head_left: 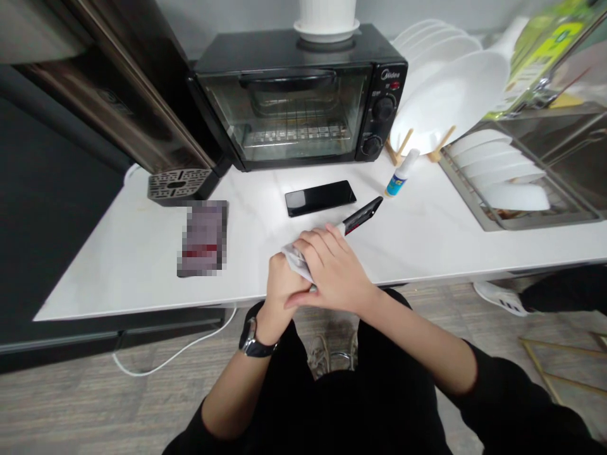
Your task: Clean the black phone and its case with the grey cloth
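My left hand (283, 284), with a watch on its wrist, is closed near the counter's front edge, and its fingers are mostly hidden. Over it lies my right hand (334, 268), fingers bent around a crumpled white tissue (297, 260). A slim black-handled tool (363, 215), red along its lower edge, sticks out past my right fingertips toward the upper right. Its other end is covered by my hands, so whether it is a knife cannot be told. Just beyond it, a black phone (320, 198) lies flat beside a small white-capped bottle (401, 174) with a blue label.
A black toaster oven (303, 114) stands at the back, a white pot (327, 19) on top. White plates (450, 95) lean in a rack to the right, near a sink (474, 199) holding dishes. A blurred-out flat item (203, 240) lies left. Another person's shoe (500, 297) shows below right.
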A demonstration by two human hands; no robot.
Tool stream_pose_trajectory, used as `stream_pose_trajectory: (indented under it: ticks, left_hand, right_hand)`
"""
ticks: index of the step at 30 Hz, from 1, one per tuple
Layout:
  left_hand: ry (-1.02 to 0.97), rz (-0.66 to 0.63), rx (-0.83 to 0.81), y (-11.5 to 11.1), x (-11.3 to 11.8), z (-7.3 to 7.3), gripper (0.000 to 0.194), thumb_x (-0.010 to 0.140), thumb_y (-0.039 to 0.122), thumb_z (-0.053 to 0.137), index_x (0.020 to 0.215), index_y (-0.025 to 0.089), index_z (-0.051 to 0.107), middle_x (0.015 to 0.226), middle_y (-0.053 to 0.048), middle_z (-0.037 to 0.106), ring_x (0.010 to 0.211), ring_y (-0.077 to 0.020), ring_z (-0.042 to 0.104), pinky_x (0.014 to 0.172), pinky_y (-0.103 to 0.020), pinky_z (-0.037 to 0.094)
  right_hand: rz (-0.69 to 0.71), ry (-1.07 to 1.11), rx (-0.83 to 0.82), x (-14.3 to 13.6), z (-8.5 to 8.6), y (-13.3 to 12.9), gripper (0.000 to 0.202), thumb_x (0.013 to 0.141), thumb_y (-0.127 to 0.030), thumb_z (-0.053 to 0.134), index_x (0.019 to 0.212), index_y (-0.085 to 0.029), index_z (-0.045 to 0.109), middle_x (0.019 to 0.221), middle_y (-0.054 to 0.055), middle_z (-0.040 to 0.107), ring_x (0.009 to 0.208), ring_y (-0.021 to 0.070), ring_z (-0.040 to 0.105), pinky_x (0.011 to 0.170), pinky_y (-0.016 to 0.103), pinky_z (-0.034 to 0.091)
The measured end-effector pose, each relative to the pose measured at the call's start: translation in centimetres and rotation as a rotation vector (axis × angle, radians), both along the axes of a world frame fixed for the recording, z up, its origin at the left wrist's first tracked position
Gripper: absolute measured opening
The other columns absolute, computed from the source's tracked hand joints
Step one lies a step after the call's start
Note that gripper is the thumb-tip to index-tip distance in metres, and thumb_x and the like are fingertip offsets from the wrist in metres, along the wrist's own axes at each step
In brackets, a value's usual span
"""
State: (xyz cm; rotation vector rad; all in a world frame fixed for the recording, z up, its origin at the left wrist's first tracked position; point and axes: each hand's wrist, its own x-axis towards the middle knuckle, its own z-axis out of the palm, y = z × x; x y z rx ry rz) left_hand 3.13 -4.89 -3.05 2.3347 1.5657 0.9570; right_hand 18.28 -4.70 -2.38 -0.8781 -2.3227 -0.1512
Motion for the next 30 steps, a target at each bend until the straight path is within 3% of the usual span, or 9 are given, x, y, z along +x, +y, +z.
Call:
stream_pose_trajectory:
  ticks: [3,7,10,12,15,18,22,25,30]
  left_hand:
    - [-0.021,0.019,0.000,-0.3,0.2,0.2,0.032,0.096,0.026,0.064,0.065,0.018,0.063,0.058,-0.001,0.063,0.052,-0.0140,0.054,0.055,-0.026,0.038]
    - [-0.126,0.041,0.005,-0.9,1.1,0.7,0.019,0.102,0.026,0.062,0.095,0.016,0.076,0.070,-0.001,0.072,0.056,-0.0117,0.059,0.060,-0.023,0.043]
    - [-0.147,0.026,0.015,-0.9,1.1,0.6,0.018,0.102,0.024,0.060,0.101,0.016,0.076,0.079,-0.003,0.076,0.063,-0.0126,0.064,0.065,-0.023,0.047]
    - [-0.133,0.018,0.006,-0.7,0.7,0.3,0.020,0.100,0.022,0.058,0.089,0.016,0.074,0.074,-0.002,0.073,0.061,-0.0133,0.062,0.062,-0.024,0.046]
    - [-0.100,0.008,-0.008,-0.3,0.2,0.0,0.029,0.096,0.022,0.060,0.068,0.018,0.065,0.060,-0.001,0.064,0.053,-0.0136,0.055,0.056,-0.025,0.042]
    - [-0.090,0.024,-0.009,-0.4,0.3,0.2,0.029,0.097,0.025,0.062,0.068,0.018,0.064,0.059,0.000,0.062,0.052,-0.0134,0.054,0.054,-0.025,0.040]
    - [-0.114,0.062,0.002,-1.0,1.1,0.7,0.020,0.101,0.027,0.061,0.092,0.016,0.075,0.066,0.000,0.068,0.054,-0.0114,0.056,0.056,-0.023,0.039]
    - [-0.121,0.054,0.013,-1.1,1.1,0.6,0.020,0.101,0.026,0.059,0.092,0.016,0.074,0.068,0.000,0.070,0.054,-0.0113,0.056,0.056,-0.023,0.039]
    - [-0.081,0.014,0.026,-0.7,0.3,0.1,0.034,0.094,0.025,0.060,0.060,0.018,0.058,0.057,-0.001,0.061,0.051,-0.0133,0.053,0.054,-0.026,0.037]
  right_hand:
    - [-0.088,-0.025,0.019,3.3,0.2,2.2,0.085,0.093,-0.086,0.034,0.128,-0.013,0.058,0.127,0.016,0.065,0.120,0.0300,0.057,0.122,0.051,0.037]
    - [-0.325,0.008,-0.063,7.7,0.7,5.2,0.082,0.094,-0.084,0.029,0.118,-0.012,0.060,0.119,0.019,0.064,0.117,0.0334,0.057,0.114,0.056,0.043]
    - [-0.343,0.101,-0.057,5.7,0.6,3.7,0.084,0.093,-0.086,0.028,0.117,-0.012,0.059,0.127,0.020,0.062,0.133,0.0366,0.051,0.125,0.061,0.033]
    - [-0.257,0.131,-0.034,2.7,0.2,1.4,0.088,0.092,-0.089,0.028,0.121,-0.012,0.058,0.131,0.019,0.062,0.141,0.0357,0.047,0.131,0.061,0.024]
    - [-0.089,0.038,-0.016,0.2,-0.1,-0.5,0.095,0.089,-0.091,0.035,0.131,-0.009,0.056,0.134,0.018,0.063,0.135,0.0318,0.052,0.133,0.054,0.025]
    - [-0.103,-0.019,0.015,2.6,0.1,1.2,0.086,0.092,-0.086,0.037,0.131,-0.012,0.057,0.132,0.016,0.065,0.128,0.0294,0.056,0.129,0.051,0.031]
    - [-0.331,0.012,-0.043,7.1,0.7,4.8,0.080,0.095,-0.084,0.031,0.121,-0.014,0.058,0.128,0.017,0.065,0.129,0.0333,0.056,0.126,0.058,0.035]
    - [-0.332,0.079,-0.075,5.5,0.8,3.7,0.085,0.091,-0.088,0.030,0.120,-0.014,0.058,0.133,0.019,0.063,0.143,0.0375,0.047,0.129,0.063,0.028]
    - [-0.048,0.001,-0.020,1.2,0.2,-0.1,0.093,0.089,-0.090,0.036,0.131,-0.011,0.057,0.137,0.017,0.063,0.136,0.0310,0.052,0.133,0.053,0.026]
